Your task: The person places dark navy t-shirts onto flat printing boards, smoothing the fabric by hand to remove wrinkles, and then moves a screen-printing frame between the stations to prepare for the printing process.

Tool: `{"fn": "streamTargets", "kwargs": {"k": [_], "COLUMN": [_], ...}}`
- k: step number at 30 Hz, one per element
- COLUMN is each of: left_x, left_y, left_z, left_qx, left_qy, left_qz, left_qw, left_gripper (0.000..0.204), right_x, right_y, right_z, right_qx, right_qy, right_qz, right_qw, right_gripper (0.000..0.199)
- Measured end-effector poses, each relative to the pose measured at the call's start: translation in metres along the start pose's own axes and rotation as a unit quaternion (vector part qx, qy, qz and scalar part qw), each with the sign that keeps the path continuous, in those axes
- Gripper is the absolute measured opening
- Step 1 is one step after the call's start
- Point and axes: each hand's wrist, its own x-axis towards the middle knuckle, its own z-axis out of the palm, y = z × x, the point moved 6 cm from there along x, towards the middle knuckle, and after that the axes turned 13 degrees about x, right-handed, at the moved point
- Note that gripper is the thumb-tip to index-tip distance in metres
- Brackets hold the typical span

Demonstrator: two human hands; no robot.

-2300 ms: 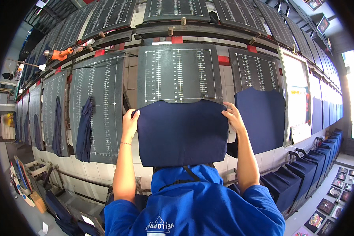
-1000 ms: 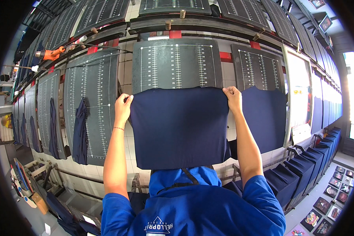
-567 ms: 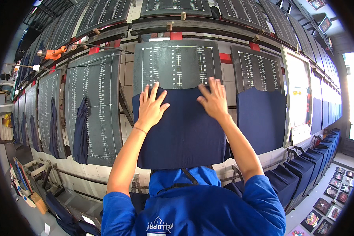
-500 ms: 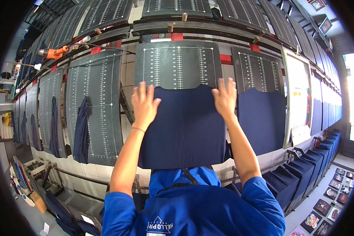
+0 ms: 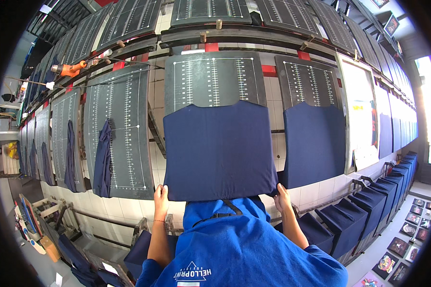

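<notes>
A navy shirt panel [image 5: 218, 153] lies over the lower part of a dark printing board [image 5: 201, 79] in front of me, its curved neck edge toward the far side. Ruled white scale lines show on the bare upper board. My left hand [image 5: 161, 203] is closed at the panel's near left corner, thumb and fingers at its edge. At the near right corner my right hand [image 5: 283, 200] pinches the cloth, with the fingertips partly hidden by the edge. The cloth looks mostly smooth, with faint creases near the bottom.
To the right, another navy panel [image 5: 315, 143] covers a neighbouring board, beside a framed screen [image 5: 360, 112]. Narrow folded navy cloths [image 5: 103, 158] lie on boards to the left. An orange heat gun [image 5: 71, 69] rests on the rail at upper left. Navy-draped boards [image 5: 345, 220] line the lower right.
Both hands have come down from the panel's shoulder edges to its two near corners, and the fingers have gone from spread to closed. My view has shifted slightly.
</notes>
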Motion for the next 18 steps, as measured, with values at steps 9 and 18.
{"fn": "streamTargets", "kwargs": {"k": [9,18], "left_x": [-0.007,-0.007], "left_y": [-0.002,-0.004], "left_z": [0.006,0.005], "left_qx": [0.026,0.055], "left_qy": [0.079,0.11], "left_qz": [0.004,0.001], "left_qw": [0.997,0.992], "left_gripper": [0.033,0.034], "right_x": [-0.005,-0.001], "right_y": [-0.006,-0.005], "right_z": [0.018,-0.011], "right_qx": [-0.052,-0.068], "right_qy": [-0.024,0.049], "right_qz": [0.007,0.031], "right_qw": [0.998,0.996], "right_gripper": [0.031,0.02]}}
